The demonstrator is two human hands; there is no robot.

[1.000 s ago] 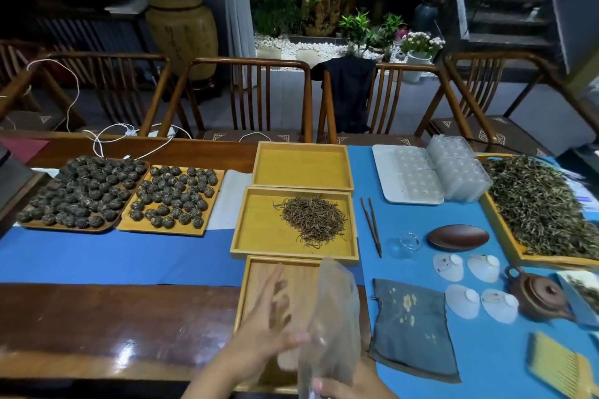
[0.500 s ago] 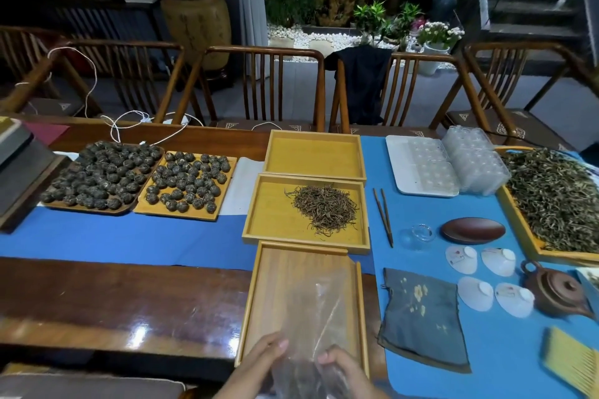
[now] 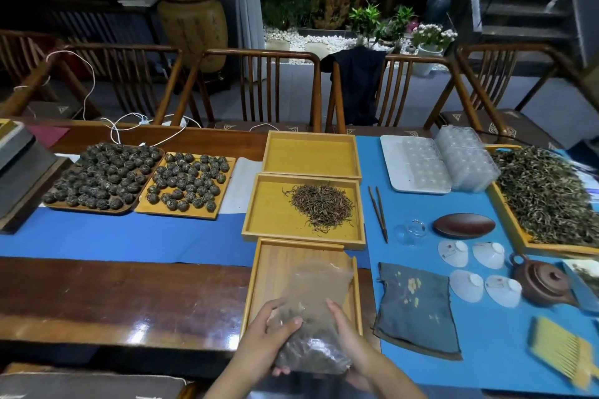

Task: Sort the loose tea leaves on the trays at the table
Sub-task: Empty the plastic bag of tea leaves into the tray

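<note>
Bag of tea held over the nearest tray
Both hands, left hand (image 3: pixel 270 332) and right hand (image 3: pixel 348 338), grip a clear plastic bag (image 3: pixel 312 317) of dark leaves above the empty wooden tray (image 3: pixel 272 269)

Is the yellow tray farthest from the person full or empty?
Empty. The farthest yellow tray shows only its bare floor, while the middle tray holds a pile of tea leaves.

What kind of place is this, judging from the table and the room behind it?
Probably a tea house or tea workshop. The long table carries trays of loose tea leaves, rolled tea balls and a clay teapot with cups; an indoor garden lies behind.
</note>
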